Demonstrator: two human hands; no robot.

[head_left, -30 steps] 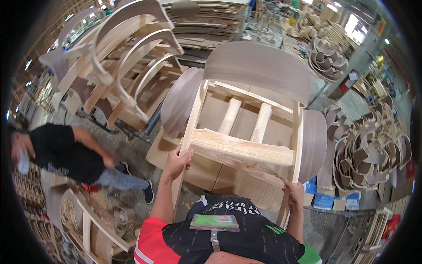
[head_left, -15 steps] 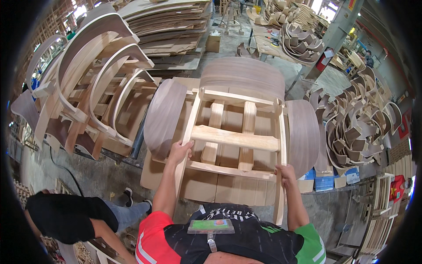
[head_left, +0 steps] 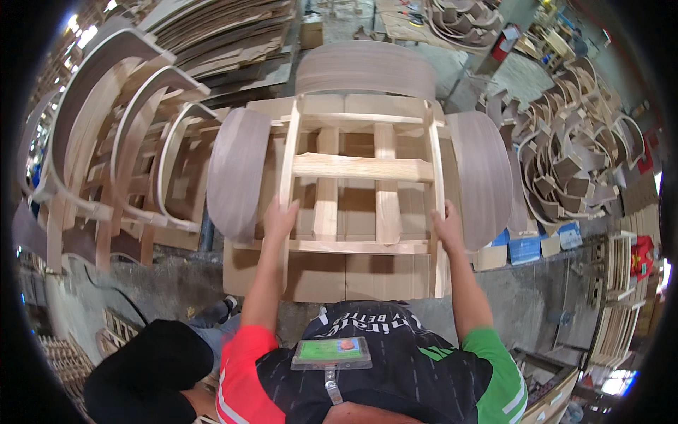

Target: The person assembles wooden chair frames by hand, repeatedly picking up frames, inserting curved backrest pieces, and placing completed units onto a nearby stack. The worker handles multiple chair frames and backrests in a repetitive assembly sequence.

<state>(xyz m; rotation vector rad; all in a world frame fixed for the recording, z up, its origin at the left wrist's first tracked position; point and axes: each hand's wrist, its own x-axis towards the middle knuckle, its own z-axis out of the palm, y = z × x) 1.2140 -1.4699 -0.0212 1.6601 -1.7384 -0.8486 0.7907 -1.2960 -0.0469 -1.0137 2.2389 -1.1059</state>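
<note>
My left hand is wrapped round the left rail of a pale H-shaped wooden frame. My right hand grips its right rail, and a wide crosspiece joins the two rails. The held frame lies over a larger wooden base with two slats and a front rail. Whether the two touch I cannot tell. Curved brown veneered panels stand round this base: a left panel, a far panel and a right panel.
Cardboard lies under the base. Curved wooden frames stand at the left, and piled curved pieces at the right. Stacked sheets are behind. Another person in a black top bends at my lower left.
Both hands have moved the H-shaped frame away from me, further over the base. My view has shifted too. The other person at the left has moved closer to me.
</note>
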